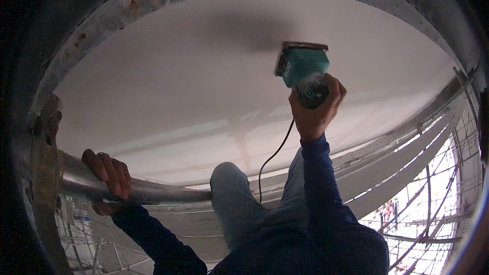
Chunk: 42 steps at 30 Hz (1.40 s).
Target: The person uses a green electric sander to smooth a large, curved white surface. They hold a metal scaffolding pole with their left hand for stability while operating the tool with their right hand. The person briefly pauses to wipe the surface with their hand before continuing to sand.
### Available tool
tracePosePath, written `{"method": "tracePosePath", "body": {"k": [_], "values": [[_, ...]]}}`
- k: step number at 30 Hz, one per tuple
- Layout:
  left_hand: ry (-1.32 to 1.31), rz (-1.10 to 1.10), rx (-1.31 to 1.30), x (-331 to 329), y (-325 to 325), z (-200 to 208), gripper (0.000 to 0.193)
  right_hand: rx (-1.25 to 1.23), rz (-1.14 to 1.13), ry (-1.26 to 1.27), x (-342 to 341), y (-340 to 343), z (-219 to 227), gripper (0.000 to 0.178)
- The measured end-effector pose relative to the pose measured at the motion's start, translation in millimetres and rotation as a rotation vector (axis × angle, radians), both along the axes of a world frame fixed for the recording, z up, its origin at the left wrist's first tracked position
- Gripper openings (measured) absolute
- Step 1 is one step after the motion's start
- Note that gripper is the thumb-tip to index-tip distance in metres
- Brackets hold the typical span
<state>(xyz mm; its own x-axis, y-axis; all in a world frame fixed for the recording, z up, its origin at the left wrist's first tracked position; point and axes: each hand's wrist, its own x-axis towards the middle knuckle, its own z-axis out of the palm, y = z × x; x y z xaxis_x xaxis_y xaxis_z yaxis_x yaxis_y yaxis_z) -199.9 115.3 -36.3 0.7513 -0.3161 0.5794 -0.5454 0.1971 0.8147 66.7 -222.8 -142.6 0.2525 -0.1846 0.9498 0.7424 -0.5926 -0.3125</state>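
Note:
My right hand grips the round dark end of a green electric sander, fingers wrapped about it. The sander has a flat rectangular pad, tilted toward the broad white panel; whether the pad touches the panel I cannot tell. A black power cord hangs from the sander and curves down between my legs. At the lower left my left hand is closed around a grey metal pipe, fingers over its top and thumb below.
A rust-spotted metal beam arches over the far side of the panel. Pale planks run along the right, with scaffold bars and a bright drop beyond. At the left edge, a rusty clamp-like fitting meets the pipe.

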Motion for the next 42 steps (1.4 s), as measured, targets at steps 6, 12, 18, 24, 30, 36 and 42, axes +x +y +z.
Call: {"method": "tracePosePath", "body": {"k": [6, 12, 18, 24, 30, 36, 42], "values": [[-0.011, 0.028, 0.028, -1.7, -3.0, -0.4, 0.058, -0.025, 0.112, 0.117, 7.5, -5.5, -9.1, 0.077], [0.012, 0.049, 0.022, 0.3, -12.8, -1.0, 0.059, -0.069, 0.085, 0.044, 29.8, 17.9, -6.1, 0.077], [-0.008, 0.037, 0.022, -2.9, -4.6, -3.0, 0.061, -0.007, 0.078, 0.042, 26.0, 40.1, 0.5, 0.078], [-0.044, 0.076, 0.015, -4.6, -4.3, -8.3, 0.064, 0.016, 0.037, -0.057, 43.8, 38.0, 78.4, 0.080], [-0.048, 0.059, 0.009, 1.1, -6.2, -5.1, 0.062, 0.055, 0.109, -0.196, 55.4, 52.0, 131.2, 0.083], [-0.033, 0.127, -0.040, -4.5, -10.0, -6.4, 0.059, -0.167, 0.100, -0.107, 23.8, 80.1, 88.1, 0.086], [-0.054, 0.056, -0.031, 5.1, -13.4, -4.8, 0.056, -0.126, 0.051, 0.009, 35.5, 32.4, 80.4, 0.086]]}}
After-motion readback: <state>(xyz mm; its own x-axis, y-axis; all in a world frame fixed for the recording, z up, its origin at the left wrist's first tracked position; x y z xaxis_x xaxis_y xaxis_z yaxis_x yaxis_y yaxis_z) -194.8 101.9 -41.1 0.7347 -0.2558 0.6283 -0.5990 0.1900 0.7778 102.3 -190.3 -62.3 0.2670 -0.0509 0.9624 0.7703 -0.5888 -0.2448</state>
